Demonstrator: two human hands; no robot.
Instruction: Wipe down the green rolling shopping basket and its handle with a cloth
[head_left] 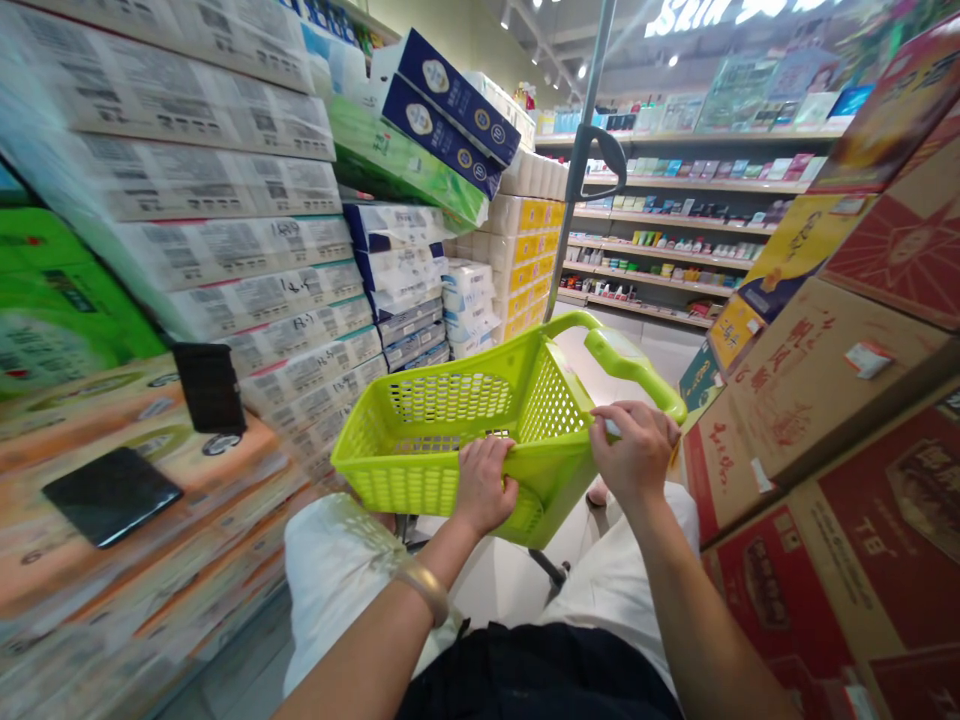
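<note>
A lime-green plastic shopping cart basket (420,470) with perforated walls stands before my knees, with nothing visible in it. My left hand (486,482) is closed over its near rim, fingers hooked inside and thumb outside. At the right end, my right hand (636,445) grips the rim corner beside the green push handle (630,360). A small white patch shows under the right fingers; I cannot make out what it is. Dark wheels (551,570) show beneath the basket.
Stacked tissue packs (247,180) rise on the left, with a black flat object (112,495) lying on orange packs. Blue boxes (450,100) lean on top. Cardboard cartons (810,400) line the right. A grey pole (589,150) stands ahead, before shelves of goods (675,215).
</note>
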